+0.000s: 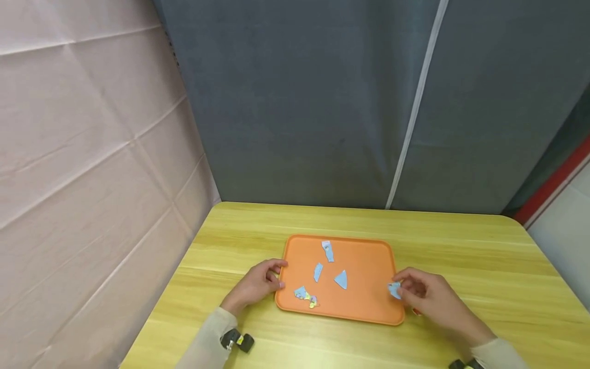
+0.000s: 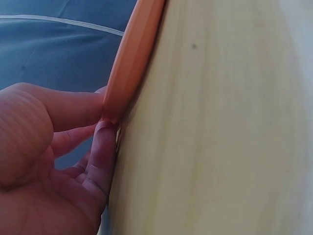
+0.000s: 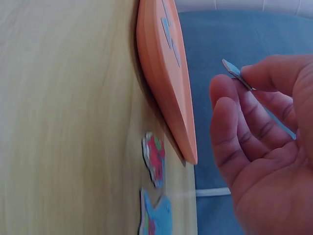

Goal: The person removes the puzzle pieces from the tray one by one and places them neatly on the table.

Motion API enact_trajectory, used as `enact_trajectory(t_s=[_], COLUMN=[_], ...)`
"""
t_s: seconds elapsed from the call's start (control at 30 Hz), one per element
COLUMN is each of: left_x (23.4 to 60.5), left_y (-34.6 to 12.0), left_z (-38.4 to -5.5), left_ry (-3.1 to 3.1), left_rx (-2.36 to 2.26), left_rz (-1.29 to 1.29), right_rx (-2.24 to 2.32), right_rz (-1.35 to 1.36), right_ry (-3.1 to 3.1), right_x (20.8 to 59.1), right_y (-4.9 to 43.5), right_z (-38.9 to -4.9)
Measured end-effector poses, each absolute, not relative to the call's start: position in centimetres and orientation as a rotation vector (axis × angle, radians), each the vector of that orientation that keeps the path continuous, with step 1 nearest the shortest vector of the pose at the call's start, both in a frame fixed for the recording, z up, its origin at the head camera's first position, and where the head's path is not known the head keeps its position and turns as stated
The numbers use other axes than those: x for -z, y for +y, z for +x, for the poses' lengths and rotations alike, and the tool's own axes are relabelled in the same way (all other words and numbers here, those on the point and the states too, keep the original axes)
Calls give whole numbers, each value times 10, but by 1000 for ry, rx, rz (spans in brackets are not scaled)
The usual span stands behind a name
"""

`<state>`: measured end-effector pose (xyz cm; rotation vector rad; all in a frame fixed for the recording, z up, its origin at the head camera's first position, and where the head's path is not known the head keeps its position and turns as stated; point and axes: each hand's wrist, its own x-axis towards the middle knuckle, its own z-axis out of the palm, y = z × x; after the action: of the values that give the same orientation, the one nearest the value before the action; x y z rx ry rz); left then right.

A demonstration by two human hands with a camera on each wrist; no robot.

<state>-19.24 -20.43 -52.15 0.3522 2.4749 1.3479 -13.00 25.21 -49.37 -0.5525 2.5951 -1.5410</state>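
An orange tray (image 1: 369, 256) lies on the table, with several flat, irregular pieces on it that look like puzzle pieces. My left hand (image 1: 258, 284) holds the tray's left rim, its digits meeting the edge in the left wrist view. Over the tray's right edge, my right hand (image 1: 428, 294) pinches a light-blue puzzle piece (image 3: 235, 71) between thumb and fingers. On the tray are a triangular blue piece (image 1: 341, 280), a small blue piece (image 1: 318, 272), a longer blue piece (image 1: 328, 251) and some joined-looking blue and yellow pieces (image 1: 306, 296) near the lower left.
A red puzzle piece (image 3: 155, 159) and a blue one with some red (image 3: 159, 218) lie on the wooden table (image 1: 239, 225), right of the tray. Behind the table hangs a dark grey-blue curtain (image 1: 295, 102). A pale cloth wall (image 1: 92, 154) stands to the left.
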Motion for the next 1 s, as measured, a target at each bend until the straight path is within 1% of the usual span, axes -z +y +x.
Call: enact_trajectory(t_s=[0.33, 0.6, 1.0], left_x=[521, 521, 520], left_y=[-204, -203, -203], left_z=[-193, -192, -192], left_ry=[2478, 2472, 2469], left_rx=[-1346, -1350, -1361], left_rz=[356, 350, 344], right_rx=[1512, 1461, 1313], right_rz=[-513, -506, -369], right_ry=[2653, 2799, 2928], right_x=[488, 493, 497], right_y=[272, 291, 320], right_z=[-126, -120, -115])
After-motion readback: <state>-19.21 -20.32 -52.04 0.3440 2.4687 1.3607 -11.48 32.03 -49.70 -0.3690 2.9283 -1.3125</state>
